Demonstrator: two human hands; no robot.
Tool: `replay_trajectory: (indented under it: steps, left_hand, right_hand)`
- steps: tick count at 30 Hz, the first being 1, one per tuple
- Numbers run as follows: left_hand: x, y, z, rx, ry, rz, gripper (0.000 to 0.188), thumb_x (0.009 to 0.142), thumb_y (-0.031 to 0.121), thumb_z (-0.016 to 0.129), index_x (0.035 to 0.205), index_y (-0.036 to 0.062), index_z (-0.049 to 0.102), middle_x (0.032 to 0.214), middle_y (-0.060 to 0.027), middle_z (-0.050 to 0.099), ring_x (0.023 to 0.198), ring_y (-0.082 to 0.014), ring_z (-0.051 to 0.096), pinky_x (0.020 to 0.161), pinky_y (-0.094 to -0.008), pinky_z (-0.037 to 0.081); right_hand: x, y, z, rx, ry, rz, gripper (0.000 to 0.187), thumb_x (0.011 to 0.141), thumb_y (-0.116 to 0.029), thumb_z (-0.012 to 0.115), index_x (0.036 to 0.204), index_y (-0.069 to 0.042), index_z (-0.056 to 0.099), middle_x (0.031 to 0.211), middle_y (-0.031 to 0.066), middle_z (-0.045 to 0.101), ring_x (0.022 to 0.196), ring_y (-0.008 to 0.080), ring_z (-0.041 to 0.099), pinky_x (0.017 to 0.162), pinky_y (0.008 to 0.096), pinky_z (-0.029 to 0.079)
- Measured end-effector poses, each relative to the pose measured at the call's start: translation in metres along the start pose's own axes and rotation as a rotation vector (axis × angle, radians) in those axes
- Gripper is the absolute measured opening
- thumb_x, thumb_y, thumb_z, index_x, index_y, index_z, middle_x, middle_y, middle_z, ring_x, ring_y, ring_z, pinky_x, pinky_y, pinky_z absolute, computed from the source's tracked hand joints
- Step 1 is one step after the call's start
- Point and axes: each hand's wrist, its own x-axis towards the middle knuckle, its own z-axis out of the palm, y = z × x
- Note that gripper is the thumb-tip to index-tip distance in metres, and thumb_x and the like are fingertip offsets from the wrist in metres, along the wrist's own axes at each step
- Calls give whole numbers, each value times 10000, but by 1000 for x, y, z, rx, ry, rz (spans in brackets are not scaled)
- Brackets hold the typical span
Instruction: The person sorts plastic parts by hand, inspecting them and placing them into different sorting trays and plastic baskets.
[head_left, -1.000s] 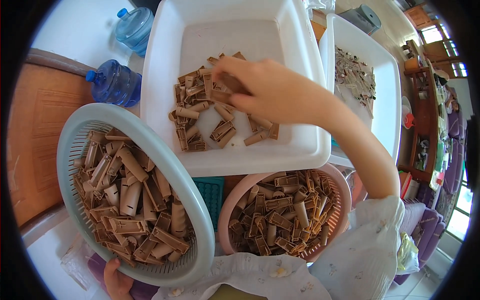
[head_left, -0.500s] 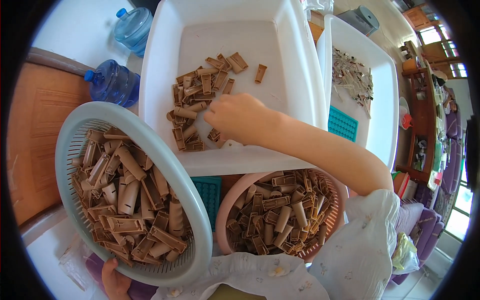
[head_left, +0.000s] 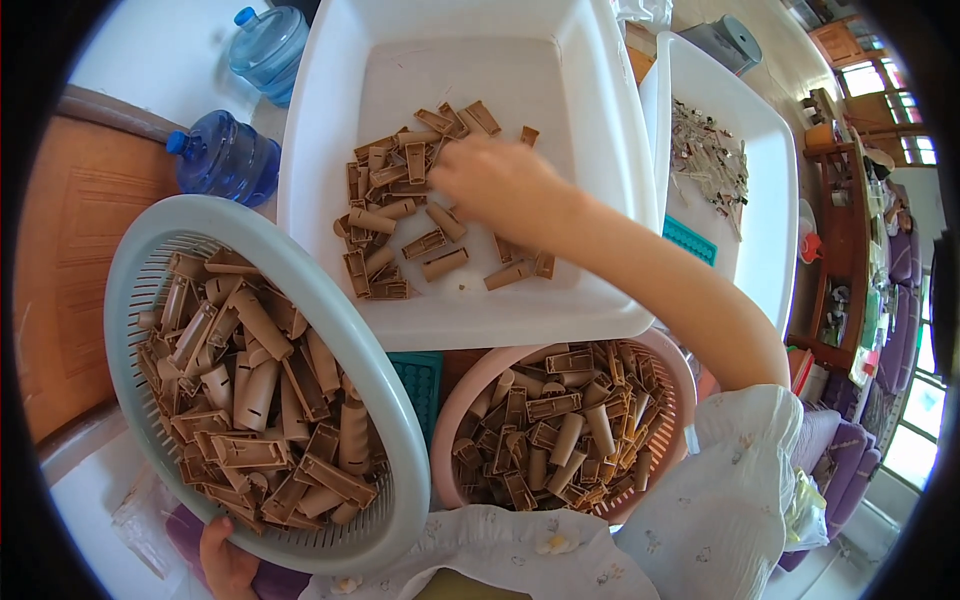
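1. The fingers (head_left: 455, 172) of the right hand (head_left: 492, 183) curl down beside the brown plastic pieces (head_left: 445, 263) in the white tub (head_left: 470, 80); the back of the hand and some blur hide the tips, so I cannot tell whether they grasp one.
2. Half a second ago this hand was nearer the tub's front wall; now it is farther up, at the pile's right side.
3. Loose pieces near the front, covered then, now show, while the lone piece (head_left: 529, 134) to the right is partly hidden by the hand.
4. The left hand (head_left: 228, 565) grasps the lower rim of the tilted blue-grey basket (head_left: 395, 450), full of brown pieces, as before.
5. The pink basket (head_left: 447, 440), also heaped with pieces, looks unchanged.
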Motion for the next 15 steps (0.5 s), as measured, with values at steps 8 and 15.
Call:
replay_trajectory:
  steps: [8,15]
  left_hand:
    - [2,-3,-1,-11,-55,12,481,750,130,514,1202,15,397,1152,-137,509,1043,-294,497,913,-440,386]
    - [2,-1,0,-21,-43,-5,475,747,110,502,1199,13,398,1150,-136,511,1039,-289,502,909,-435,391]
  right_hand:
    - [24,-34,33,257,-423,-135,253,710,-181,641,882,-23,544,852,107,573,850,269,568,672,348,492]
    - [17,-19,26,483,-406,7,153,747,-127,562,854,-19,573,818,146,599,798,296,578,686,380,469]
